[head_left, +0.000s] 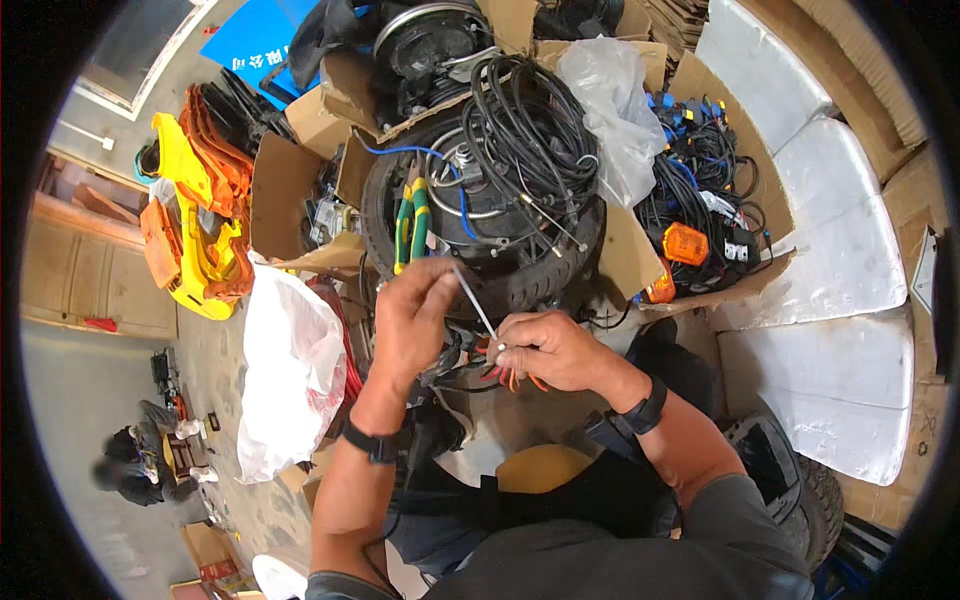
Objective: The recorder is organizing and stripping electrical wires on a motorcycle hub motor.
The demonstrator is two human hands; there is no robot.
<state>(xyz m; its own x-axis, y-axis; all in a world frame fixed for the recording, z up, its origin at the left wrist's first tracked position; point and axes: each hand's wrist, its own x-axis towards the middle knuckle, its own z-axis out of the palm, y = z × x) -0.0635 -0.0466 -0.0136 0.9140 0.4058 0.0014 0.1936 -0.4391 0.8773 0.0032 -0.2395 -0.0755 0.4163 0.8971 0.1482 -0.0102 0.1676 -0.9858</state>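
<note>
My left hand is closed, fingertips pinched at the upper end of a thin pale strip, perhaps a cable tie. The strip slants down to my right hand, whose fingers are pinched around its lower end. Red and orange wires stick out below the right fingers. Just beyond my left hand, green-and-yellow handled pliers rest on a wheel with a black tyre. A blue cable and a coil of black cables lie on that wheel.
An open cardboard box of wiring and orange lamps stands right. White foam blocks line the right side. Orange and yellow plastic panels and a white plastic bag are left. Another person sits farther left.
</note>
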